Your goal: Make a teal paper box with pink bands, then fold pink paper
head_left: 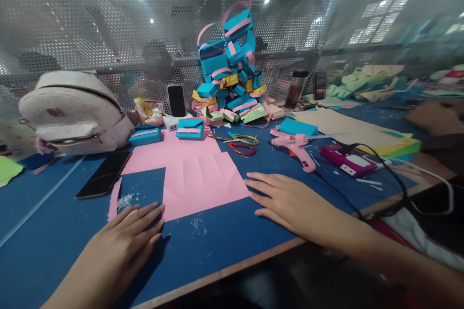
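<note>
A creased pink paper sheet lies on the blue table between my hands, overlapping another pink sheet behind it. My left hand is open, palm down, with its fingertips at the sheet's lower left corner. At the right edge, my right hand rests open with fingers spread, the tips touching or just beside the paper. Neither hand grips anything. Two small blue paper boxes with pink bands, a left box and a right box, stand behind the sheet. A pink strip lies near my left hand.
Scissors and a pink glue gun with a trailing cord lie behind my right hand. A purple power strip sits farther right. A black phone, a white backpack and a paper-box pile surround the sheets. Another person's hand is far right.
</note>
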Demonstrator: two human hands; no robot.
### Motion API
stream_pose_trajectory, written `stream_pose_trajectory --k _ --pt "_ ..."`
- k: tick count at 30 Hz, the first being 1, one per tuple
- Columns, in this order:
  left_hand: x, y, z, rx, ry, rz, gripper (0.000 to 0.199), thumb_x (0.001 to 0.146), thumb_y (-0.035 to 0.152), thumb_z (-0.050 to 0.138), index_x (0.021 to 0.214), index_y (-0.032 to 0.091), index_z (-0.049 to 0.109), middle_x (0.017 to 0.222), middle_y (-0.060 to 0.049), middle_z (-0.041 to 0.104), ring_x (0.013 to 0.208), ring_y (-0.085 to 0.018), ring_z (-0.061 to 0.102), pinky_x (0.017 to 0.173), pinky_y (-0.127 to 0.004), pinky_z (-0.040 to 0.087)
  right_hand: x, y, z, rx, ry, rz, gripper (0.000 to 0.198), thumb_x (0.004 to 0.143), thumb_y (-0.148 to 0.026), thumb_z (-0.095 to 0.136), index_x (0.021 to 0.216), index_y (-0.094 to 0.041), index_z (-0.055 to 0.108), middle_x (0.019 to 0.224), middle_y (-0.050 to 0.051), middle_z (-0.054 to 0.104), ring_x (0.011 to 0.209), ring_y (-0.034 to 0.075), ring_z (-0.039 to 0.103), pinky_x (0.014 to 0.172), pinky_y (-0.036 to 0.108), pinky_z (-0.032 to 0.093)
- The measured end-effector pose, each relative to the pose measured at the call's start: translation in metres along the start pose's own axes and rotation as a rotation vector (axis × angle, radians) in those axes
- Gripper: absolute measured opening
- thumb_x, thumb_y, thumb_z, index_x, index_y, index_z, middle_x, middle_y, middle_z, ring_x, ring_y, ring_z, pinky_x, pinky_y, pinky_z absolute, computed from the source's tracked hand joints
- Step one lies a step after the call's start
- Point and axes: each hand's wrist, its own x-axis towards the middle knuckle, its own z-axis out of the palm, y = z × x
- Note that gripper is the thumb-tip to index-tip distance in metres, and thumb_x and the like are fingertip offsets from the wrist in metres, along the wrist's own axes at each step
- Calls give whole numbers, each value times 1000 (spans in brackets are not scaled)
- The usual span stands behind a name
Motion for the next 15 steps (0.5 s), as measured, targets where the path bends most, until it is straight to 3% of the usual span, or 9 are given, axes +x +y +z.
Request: stream_pose_trajectory --k 6,10,12,15 --pt "17 6 -6 11 65 34 29 99 26 44 109 26 71 116 -1 73 104 -24 70 106 -46 45 14 11 -2 127 -38 44 22 99 -28 53 103 -23 73 116 3 71 105 23 65 89 39 49" --pt "54 23 -3 -81 37 100 31 99 22 41 122 17 62 118 -9 71 101 -26 70 95 -46 52 27 16 -3 210 -108 85 25 98 -21 51 117 -23 68 119 3 69 104 21 66 88 37 50" --pt "72 32 3 -152 -42 127 33 96 16 43 125 13 59 119 -12 70 100 -27 70 86 -44 56 32 15 -2 242 -129 64 25 97 -23 54 119 -23 66 122 4 68 106 22 64 90 37 49" --pt "90 39 10 -182 -56 150 38 92 8 43 127 11 57 114 -15 71 96 -28 70 81 -43 57 36 14 -1 269 -143 34 27 94 -26 61 120 -23 65 124 4 67 111 23 62 93 38 47"
